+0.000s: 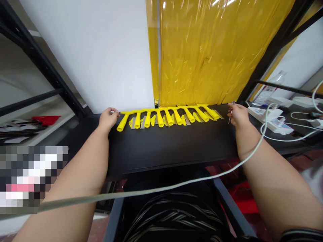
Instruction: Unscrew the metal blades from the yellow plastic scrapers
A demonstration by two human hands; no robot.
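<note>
Several yellow plastic scrapers [161,116] with hollow handles lie side by side in a row on the black desk [171,148], their handles pointing towards me and flat metal blades showing between them. At the row's left end, my left hand [108,117] is closed in a pinch at the tip of the leftmost scraper [122,121]. Beyond the right end of the row, my right hand [238,115] pinches a thin metal rod [229,119]; its exact kind is too small to tell. That hand is apart from the scrapers.
A white panel [106,53] and a yellow plastic curtain [202,53] rise behind the desk. White power strips [272,121] and a clear bottle [270,89] stand at right. A white cable [186,181] crosses in front of me. Black frame posts flank the desk.
</note>
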